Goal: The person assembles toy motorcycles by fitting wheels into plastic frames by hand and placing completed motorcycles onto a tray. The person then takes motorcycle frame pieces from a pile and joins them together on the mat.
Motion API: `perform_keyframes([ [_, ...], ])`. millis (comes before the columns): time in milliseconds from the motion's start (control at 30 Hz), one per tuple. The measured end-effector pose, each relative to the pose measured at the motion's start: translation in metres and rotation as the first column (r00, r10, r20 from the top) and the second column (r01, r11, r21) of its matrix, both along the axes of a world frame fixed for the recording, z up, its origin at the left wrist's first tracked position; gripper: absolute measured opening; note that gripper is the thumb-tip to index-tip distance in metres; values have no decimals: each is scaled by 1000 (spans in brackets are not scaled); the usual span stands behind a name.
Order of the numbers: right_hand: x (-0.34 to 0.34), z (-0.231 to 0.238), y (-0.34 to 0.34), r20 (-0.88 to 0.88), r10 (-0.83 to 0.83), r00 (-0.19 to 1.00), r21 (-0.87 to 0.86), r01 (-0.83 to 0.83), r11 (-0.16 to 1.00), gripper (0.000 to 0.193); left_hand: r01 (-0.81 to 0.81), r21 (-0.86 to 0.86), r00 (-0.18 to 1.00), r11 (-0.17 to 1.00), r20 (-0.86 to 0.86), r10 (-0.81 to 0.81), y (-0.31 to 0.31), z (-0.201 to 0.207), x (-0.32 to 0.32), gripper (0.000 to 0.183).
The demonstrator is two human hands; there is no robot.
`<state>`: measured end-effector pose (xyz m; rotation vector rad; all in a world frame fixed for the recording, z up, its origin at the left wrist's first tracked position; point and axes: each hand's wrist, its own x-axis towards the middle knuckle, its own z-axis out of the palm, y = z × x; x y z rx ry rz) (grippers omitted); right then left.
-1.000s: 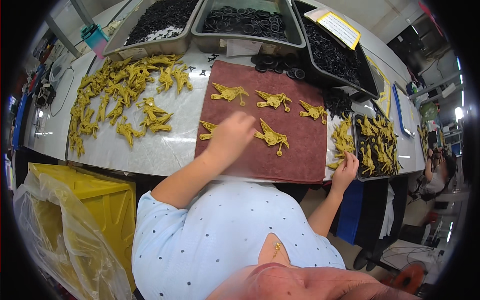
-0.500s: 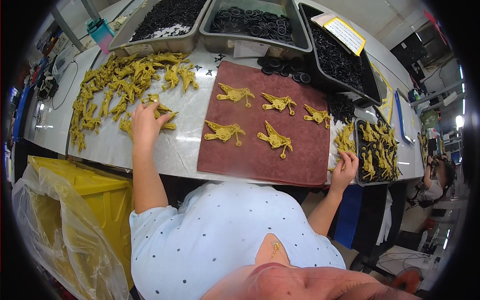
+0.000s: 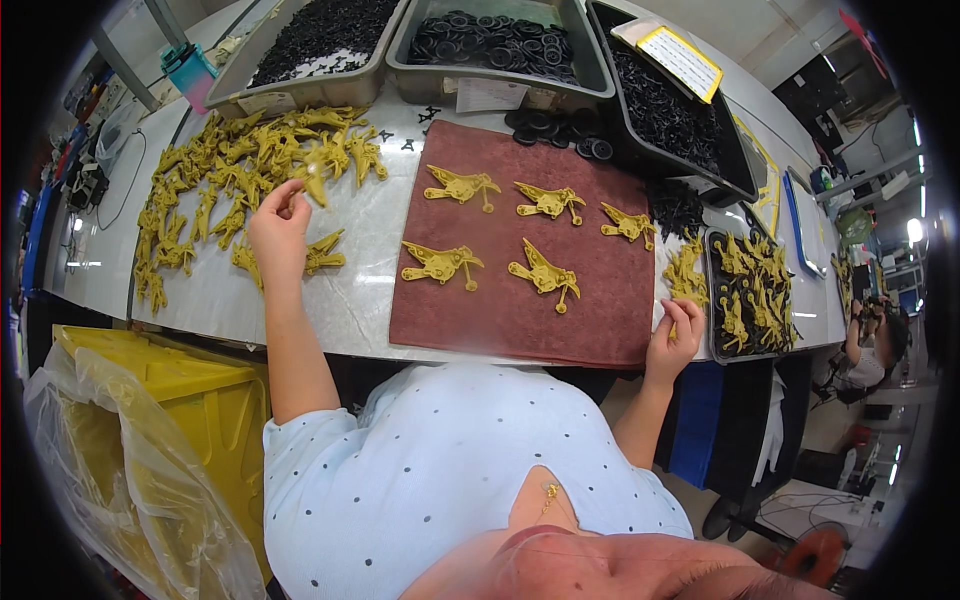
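My left hand (image 3: pixel 279 238) is at the near edge of a spread pile of yellow plastic parts (image 3: pixel 225 160). Its thumb and fingers are pinched together, with one yellow plastic part (image 3: pixel 316 190) at the fingertips. Another yellow part (image 3: pixel 323 254) lies beside that wrist. Several similar parts, such as this long-beaked one (image 3: pixel 545 270), lie apart in two rows on a dark red cloth mat (image 3: pixel 500 325). My right hand (image 3: pixel 675 338) is at the mat's right edge, fingers curled, just below a small heap of yellow parts (image 3: pixel 685 272). What it holds, if anything, is hidden.
Grey bins of small black pieces (image 3: pixel 325 35) and black rings (image 3: pixel 490 45) stand at the back. A black bin (image 3: pixel 625 130) is beside them, with loose black wheels (image 3: pixel 595 148) in front. A tray (image 3: pixel 715 352) of yellow and black parts stands right. A yellow bin (image 3: pixel 225 400) stands lower left.
My left hand has moved up and away from the part near its wrist, its fingers drawing together. My right hand has pulled slightly back from the small heap. The parts on the mat stay put.
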<state>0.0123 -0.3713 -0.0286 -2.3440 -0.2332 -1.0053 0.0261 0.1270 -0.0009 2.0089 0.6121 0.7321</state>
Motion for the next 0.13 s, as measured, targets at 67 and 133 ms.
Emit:
perform_keyframes([
  [67, -2, 6, 16, 21, 7, 1000, 41, -8, 999, 16, 306, -356, 952, 883, 136, -275, -14, -1, 1, 27],
  [133, -4, 12, 35, -2, 131, 991, 187, -129, 974, 20, 579, -611, 810, 540, 351, -471, -31, -5, 8, 31],
])
